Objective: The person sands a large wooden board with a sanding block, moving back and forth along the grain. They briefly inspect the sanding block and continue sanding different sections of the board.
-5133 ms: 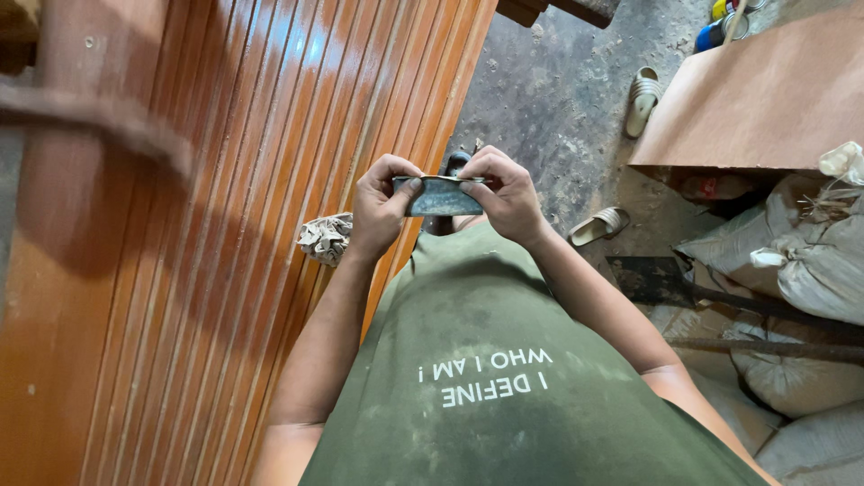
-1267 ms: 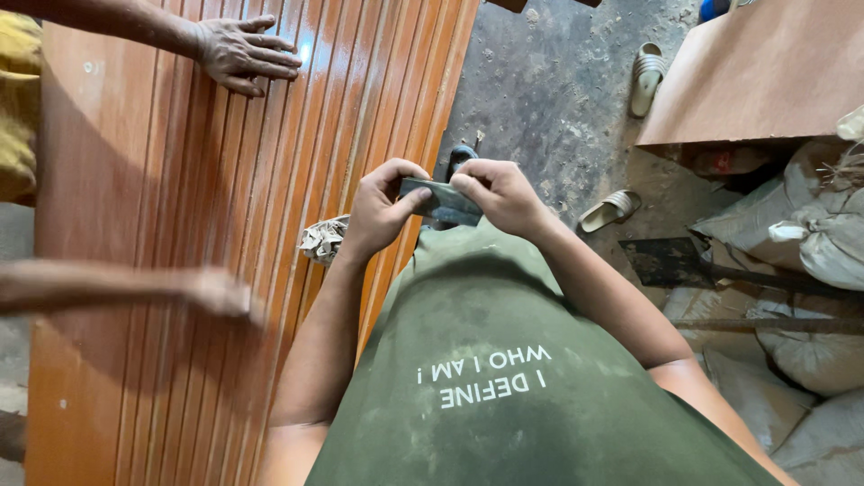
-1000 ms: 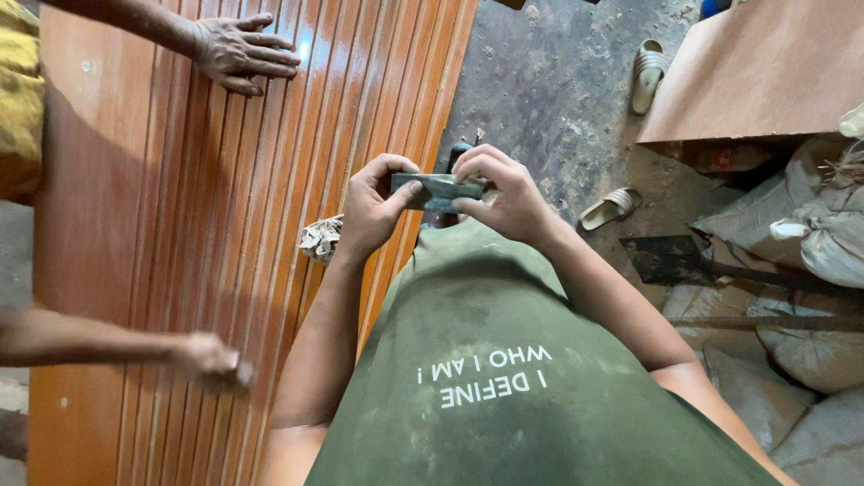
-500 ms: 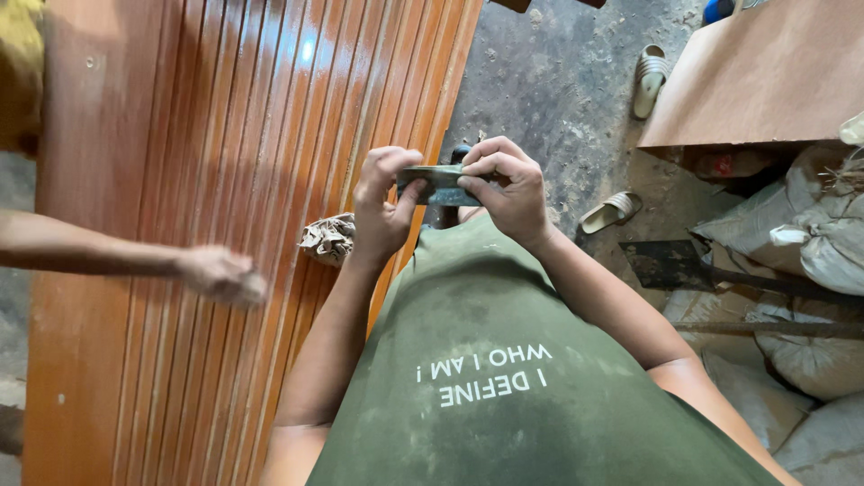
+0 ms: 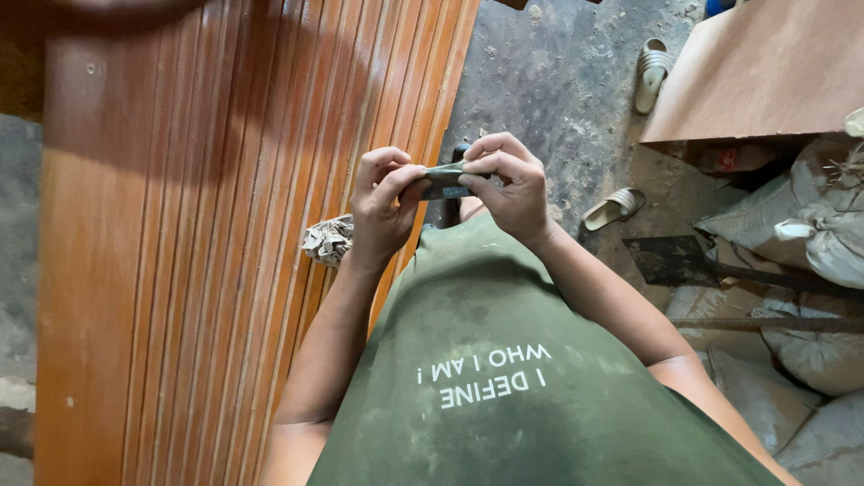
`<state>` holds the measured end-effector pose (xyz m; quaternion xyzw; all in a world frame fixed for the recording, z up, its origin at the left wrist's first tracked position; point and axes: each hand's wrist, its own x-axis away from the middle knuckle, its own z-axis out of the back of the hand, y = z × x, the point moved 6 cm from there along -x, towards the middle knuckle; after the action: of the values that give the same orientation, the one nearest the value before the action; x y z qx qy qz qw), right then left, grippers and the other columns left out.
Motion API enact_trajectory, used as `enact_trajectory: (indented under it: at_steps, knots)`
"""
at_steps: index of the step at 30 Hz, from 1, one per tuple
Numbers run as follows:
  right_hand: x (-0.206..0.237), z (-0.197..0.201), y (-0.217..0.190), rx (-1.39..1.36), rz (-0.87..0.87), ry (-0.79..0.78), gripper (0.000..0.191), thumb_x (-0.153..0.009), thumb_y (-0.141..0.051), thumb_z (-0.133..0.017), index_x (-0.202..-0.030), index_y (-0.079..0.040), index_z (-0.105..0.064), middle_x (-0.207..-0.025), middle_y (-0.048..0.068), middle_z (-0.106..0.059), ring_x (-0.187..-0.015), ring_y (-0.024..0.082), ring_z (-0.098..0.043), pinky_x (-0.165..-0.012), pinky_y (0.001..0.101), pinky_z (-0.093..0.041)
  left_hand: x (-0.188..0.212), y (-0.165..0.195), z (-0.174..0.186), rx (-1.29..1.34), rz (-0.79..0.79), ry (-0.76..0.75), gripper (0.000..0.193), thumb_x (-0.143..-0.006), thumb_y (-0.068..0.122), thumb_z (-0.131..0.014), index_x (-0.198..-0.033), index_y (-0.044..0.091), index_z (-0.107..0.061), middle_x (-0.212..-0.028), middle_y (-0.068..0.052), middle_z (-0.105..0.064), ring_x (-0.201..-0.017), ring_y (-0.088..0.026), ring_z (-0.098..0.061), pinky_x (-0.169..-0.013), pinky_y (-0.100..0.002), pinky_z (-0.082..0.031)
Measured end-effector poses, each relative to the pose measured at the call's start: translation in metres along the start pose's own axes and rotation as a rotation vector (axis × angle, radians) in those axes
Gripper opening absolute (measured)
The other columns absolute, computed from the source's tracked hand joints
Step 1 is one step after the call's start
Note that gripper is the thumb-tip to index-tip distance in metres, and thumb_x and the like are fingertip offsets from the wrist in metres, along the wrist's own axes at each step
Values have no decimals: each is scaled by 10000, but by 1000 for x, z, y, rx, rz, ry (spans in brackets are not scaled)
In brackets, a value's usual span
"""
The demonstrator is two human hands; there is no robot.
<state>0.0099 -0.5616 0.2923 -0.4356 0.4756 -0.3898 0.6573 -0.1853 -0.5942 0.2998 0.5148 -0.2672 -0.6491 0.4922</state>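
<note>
Folded dark sheet (image 5: 447,181), perhaps sandpaper, sits pinched between both hands just above the belly: left hand (image 5: 382,202) and right hand (image 5: 508,184) each close fingertips on an end, keeping it taut beside the ribbed wooden panel (image 5: 207,243), near a crumpled rag (image 5: 328,239).

Packages present: several filled sacks (image 5: 823,229) were stacked at the right edge of the view, on the floor beside a flat brown board (image 5: 765,72). The sacks were grey-white woven bags, bulging and rounded, with the uppermost tied at the neck. Further sacks (image 5: 810,351) of the same colour lay lower at the right, near the person's shoulder. A small reddish package or label (image 5: 724,159) showed beneath the board edge; its shape could not be determined. No signs or screens were visible.
</note>
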Motion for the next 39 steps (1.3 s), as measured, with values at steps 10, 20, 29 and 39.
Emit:
enact_trajectory:
  at_steps: [10,20,29,39]
  knots:
    - [1,-1,-9,108,124,-9,167,-840,93,-809,-959,3,-733,-1095,117,-668,-1034,225,-682,-901,349,-575,0,1,0,-66,-82,-19,182,-933,-55,-790,-1062,39,-704,-1265,-118,-515,-917,-196,-667,-772,-313,-575]
    - [1,4,-8,44,45,37,172,-872,115,-789,-1006,26,-730,-1100,113,-655,-992,182,-663,-833,288,-563,-3,1,2,-74,-89,19,233,-931,-36,-795,-1102,32,-652,-1242,-126,-518,-937,-192,-673,-797,-323,-578]
    - [3,8,-8,35,80,71,187,-881,123,-788,-1034,34,-728,-1116,125,-651,-994,189,-669,-810,289,-560,-1,0,3,-107,-108,19,235,-944,-23,-804,-1113,32,-651,-1201,-98,-524,-914,-180,-651,-781,-315,-579]
    - [2,12,-23,171,225,88,177,-854,73,-827,-952,23,-689,-1095,121,-656,-987,235,-708,-858,339,-601,-5,5,-1,-21,-45,-49,167,-964,-78,-734,-1031,19,-615,-1208,-104,-454,-926,-185,-640,-793,-310,-562]
